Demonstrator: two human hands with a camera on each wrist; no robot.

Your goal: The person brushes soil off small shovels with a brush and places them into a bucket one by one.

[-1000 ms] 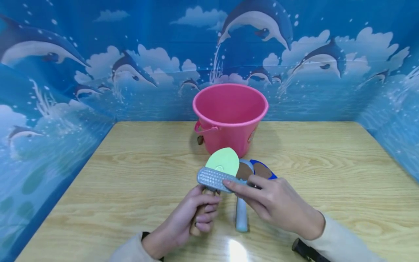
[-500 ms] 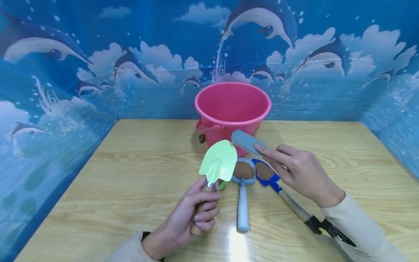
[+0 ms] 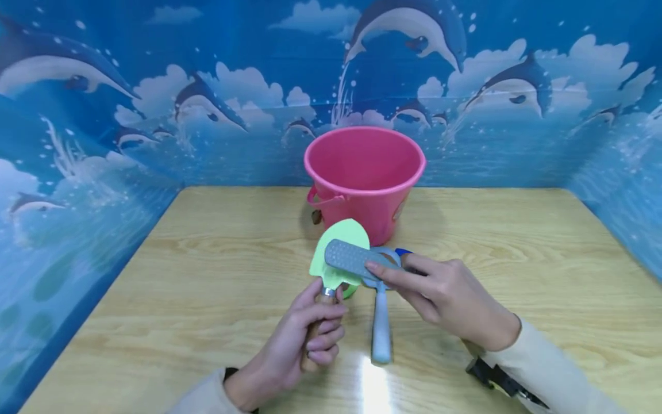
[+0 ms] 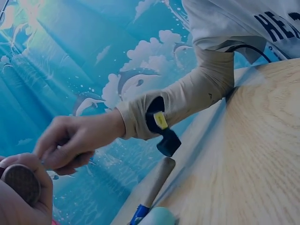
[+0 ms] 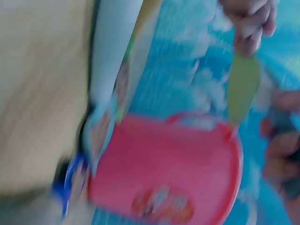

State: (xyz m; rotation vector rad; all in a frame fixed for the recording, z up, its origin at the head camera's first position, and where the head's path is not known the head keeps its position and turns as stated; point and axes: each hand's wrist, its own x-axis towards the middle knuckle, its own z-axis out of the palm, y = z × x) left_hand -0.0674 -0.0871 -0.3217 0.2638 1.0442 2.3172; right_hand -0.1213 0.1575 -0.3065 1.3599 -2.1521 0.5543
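My left hand (image 3: 305, 333) grips the wooden handle of a light green trowel (image 3: 338, 236), held blade up above the table. Pinched in my right hand (image 3: 455, 296) is a grey-blue brush (image 3: 349, 257), lying across the front of the trowel's blade; whether they touch is unclear. In the left wrist view the round end of the wooden handle (image 4: 21, 183) shows inside my left hand (image 4: 40, 187), with my right hand (image 4: 77, 140) beyond. The right wrist view is blurred; the trowel blade (image 5: 243, 86) hangs from my left hand (image 5: 251, 18).
A pink bucket (image 3: 362, 213) stands behind my hands on the wooden table (image 3: 207, 276). In front of it lie a light blue scoop (image 3: 381, 333), a blue-edged tool (image 3: 403, 251) mostly behind my right hand, and a green rim (image 3: 349, 291). Dolphin-print cloth surrounds the table.
The brush moved up and right off the trowel's blade, then back down and left across it. My left hand stayed nearly still while the trowel's blade shifted slightly left and up.
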